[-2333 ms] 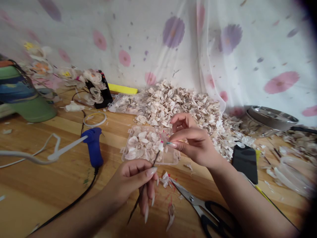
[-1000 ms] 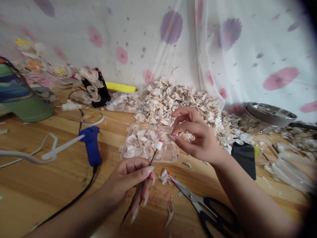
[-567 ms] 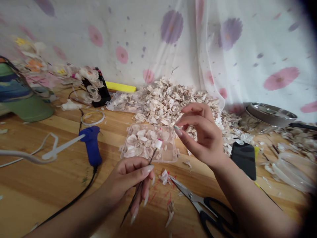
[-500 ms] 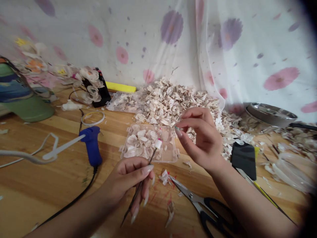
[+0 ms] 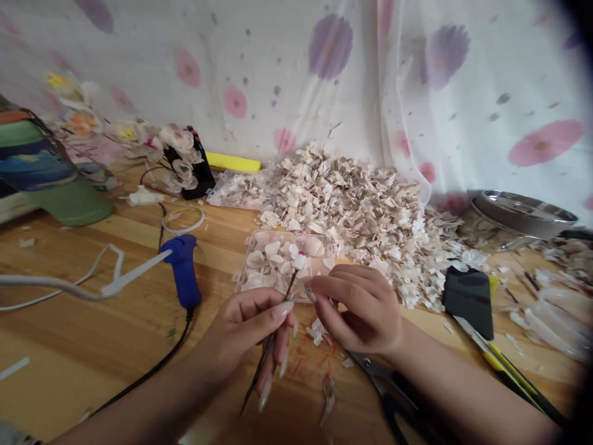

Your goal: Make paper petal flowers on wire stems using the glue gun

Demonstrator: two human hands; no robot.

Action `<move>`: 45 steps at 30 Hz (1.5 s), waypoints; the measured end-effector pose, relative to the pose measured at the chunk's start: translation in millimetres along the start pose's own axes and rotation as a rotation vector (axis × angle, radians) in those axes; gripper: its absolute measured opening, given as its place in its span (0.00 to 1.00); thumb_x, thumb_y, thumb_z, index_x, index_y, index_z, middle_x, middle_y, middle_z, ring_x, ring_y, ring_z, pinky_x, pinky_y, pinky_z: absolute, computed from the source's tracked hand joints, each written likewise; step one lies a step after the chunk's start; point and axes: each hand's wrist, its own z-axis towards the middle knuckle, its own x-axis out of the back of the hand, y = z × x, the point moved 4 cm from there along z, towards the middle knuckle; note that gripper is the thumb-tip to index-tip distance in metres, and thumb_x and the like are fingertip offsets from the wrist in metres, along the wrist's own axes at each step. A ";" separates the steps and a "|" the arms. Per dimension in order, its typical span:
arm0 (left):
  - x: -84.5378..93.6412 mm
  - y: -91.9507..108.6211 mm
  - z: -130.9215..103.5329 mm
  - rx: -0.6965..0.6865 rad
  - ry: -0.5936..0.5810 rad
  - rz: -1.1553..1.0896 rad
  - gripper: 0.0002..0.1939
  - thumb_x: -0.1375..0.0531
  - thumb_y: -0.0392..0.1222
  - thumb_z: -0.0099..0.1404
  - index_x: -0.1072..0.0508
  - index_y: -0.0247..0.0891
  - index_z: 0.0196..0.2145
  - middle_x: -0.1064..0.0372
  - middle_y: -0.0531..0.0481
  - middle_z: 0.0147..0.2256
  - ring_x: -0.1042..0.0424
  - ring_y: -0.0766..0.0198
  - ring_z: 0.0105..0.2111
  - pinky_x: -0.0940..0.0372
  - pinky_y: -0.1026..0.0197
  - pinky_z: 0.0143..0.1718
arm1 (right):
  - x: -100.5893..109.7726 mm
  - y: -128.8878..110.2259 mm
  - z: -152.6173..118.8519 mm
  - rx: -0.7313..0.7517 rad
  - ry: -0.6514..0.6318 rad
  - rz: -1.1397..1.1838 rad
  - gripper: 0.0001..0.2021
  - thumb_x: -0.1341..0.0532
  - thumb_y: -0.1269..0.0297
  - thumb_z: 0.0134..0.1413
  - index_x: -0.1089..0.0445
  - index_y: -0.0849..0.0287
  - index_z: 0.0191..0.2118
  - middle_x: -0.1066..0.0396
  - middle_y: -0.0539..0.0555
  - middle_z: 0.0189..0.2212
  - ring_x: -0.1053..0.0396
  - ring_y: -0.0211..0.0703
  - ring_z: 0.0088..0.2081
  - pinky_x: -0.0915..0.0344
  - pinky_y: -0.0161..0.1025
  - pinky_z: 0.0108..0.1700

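Observation:
My left hand (image 5: 262, 327) is closed on a thin dark stem (image 5: 288, 289), which slants up to a small white piece (image 5: 299, 262) with a pink tip. Just right of that piece is my right hand (image 5: 361, 306), thumb and index finger pinched together; whatever they hold is too small to make out. Behind both hands lies a clear compartment box (image 5: 250, 279) with pale petals (image 5: 273, 254) in it. Black-handled scissors (image 5: 389, 386) lie partly beneath my right forearm, and a whitish scrap (image 5: 317, 332) rests near their tip.
A blue glue gun (image 5: 183, 272) with a white stick and black cord stands at the left, near a green container (image 5: 83, 207). Dry petals (image 5: 343, 198) are heaped at the back. A metal pan (image 5: 525, 213) and a yellow-black cutter (image 5: 503, 364) are on the right.
My right hand has come down and inward, from above the box's right edge to beside the stem's top. The view has shifted slightly, and my left hand still holds the stem.

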 end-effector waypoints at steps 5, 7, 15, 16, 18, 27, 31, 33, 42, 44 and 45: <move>-0.1 1.6 -1.4 0.010 0.004 -0.005 0.11 0.33 0.46 0.60 0.22 0.36 0.26 0.24 0.52 0.16 0.32 0.73 0.08 0.38 0.77 0.08 | 3.9 1.3 0.1 -0.058 0.031 -0.123 0.10 0.43 0.76 0.59 0.31 0.66 0.45 0.27 0.51 0.20 0.32 0.36 0.19 0.36 0.34 0.21; 0.0 1.3 -1.8 0.013 -0.005 -0.006 0.11 0.33 0.46 0.60 0.22 0.36 0.25 0.24 0.52 0.16 0.31 0.73 0.08 0.38 0.77 0.08 | 5.1 0.3 0.8 -0.053 0.041 -0.139 0.10 0.43 0.76 0.59 0.31 0.66 0.46 0.27 0.51 0.20 0.31 0.37 0.20 0.35 0.34 0.22; 0.0 -0.9 -2.3 0.037 -0.030 -0.007 0.10 0.34 0.45 0.61 0.22 0.36 0.27 0.23 0.52 0.17 0.30 0.71 0.09 0.36 0.76 0.09 | 5.6 -1.4 0.7 -0.063 0.049 -0.178 0.10 0.43 0.75 0.59 0.32 0.67 0.46 0.26 0.51 0.20 0.29 0.38 0.20 0.32 0.34 0.22; 0.3 -1.0 -2.3 0.038 -0.029 -0.007 0.10 0.34 0.45 0.61 0.22 0.36 0.27 0.23 0.52 0.17 0.30 0.71 0.09 0.36 0.76 0.09 | 5.4 -1.2 0.4 -0.068 0.050 -0.183 0.10 0.42 0.75 0.59 0.32 0.67 0.47 0.26 0.51 0.20 0.29 0.38 0.20 0.32 0.34 0.22; 0.9 -1.4 -2.3 0.040 -0.040 -0.006 0.09 0.34 0.44 0.61 0.22 0.37 0.27 0.23 0.52 0.17 0.30 0.71 0.10 0.35 0.76 0.10 | 5.2 -0.9 -0.2 -0.080 0.052 -0.194 0.10 0.42 0.75 0.59 0.32 0.66 0.47 0.26 0.50 0.20 0.29 0.38 0.20 0.33 0.34 0.22; 1.8 -2.3 -3.2 0.047 -0.089 -0.008 0.10 0.35 0.45 0.62 0.22 0.37 0.27 0.23 0.52 0.18 0.29 0.71 0.10 0.34 0.75 0.10 | 5.1 0.0 -0.1 -0.131 0.051 -0.176 0.10 0.42 0.75 0.58 0.30 0.66 0.46 0.26 0.51 0.21 0.32 0.36 0.19 0.36 0.34 0.22; 0.4 -1.4 -4.0 0.052 -0.034 0.006 0.10 0.32 0.46 0.59 0.22 0.37 0.26 0.24 0.53 0.16 0.32 0.72 0.09 0.35 0.75 0.09 | 4.5 1.6 -0.3 -0.177 0.032 -0.157 0.10 0.42 0.74 0.59 0.29 0.67 0.45 0.27 0.50 0.20 0.34 0.35 0.18 0.37 0.33 0.22; -0.1 -0.5 -5.3 0.052 -0.012 0.013 0.11 0.32 0.47 0.58 0.22 0.37 0.25 0.25 0.54 0.15 0.34 0.74 0.08 0.37 0.76 0.09 | 4.7 2.1 -0.1 -0.186 0.029 -0.147 0.10 0.42 0.74 0.58 0.28 0.67 0.45 0.28 0.50 0.20 0.34 0.35 0.18 0.37 0.33 0.23; -1.2 0.5 -6.4 0.068 0.005 0.023 0.13 0.31 0.49 0.56 0.22 0.37 0.24 0.27 0.53 0.13 0.39 0.75 0.06 0.41 0.76 0.07 | 4.4 3.8 -0.7 -0.178 0.038 -0.120 0.11 0.42 0.75 0.58 0.28 0.66 0.45 0.30 0.49 0.19 0.37 0.34 0.18 0.40 0.33 0.22; -0.5 0.0 -5.4 0.060 0.011 0.029 0.13 0.31 0.49 0.56 0.22 0.37 0.23 0.28 0.53 0.12 0.40 0.75 0.06 0.42 0.77 0.07 | 3.8 4.8 -1.4 -0.178 0.034 -0.122 0.11 0.42 0.75 0.58 0.29 0.66 0.46 0.30 0.48 0.19 0.37 0.34 0.17 0.40 0.33 0.22; -0.3 -0.2 -5.0 0.057 0.008 0.027 0.13 0.31 0.49 0.56 0.23 0.37 0.24 0.28 0.53 0.12 0.40 0.75 0.06 0.43 0.77 0.06 | 3.7 5.3 -1.6 -0.178 0.030 -0.124 0.11 0.43 0.74 0.58 0.29 0.65 0.46 0.30 0.48 0.19 0.36 0.34 0.18 0.39 0.33 0.22</move>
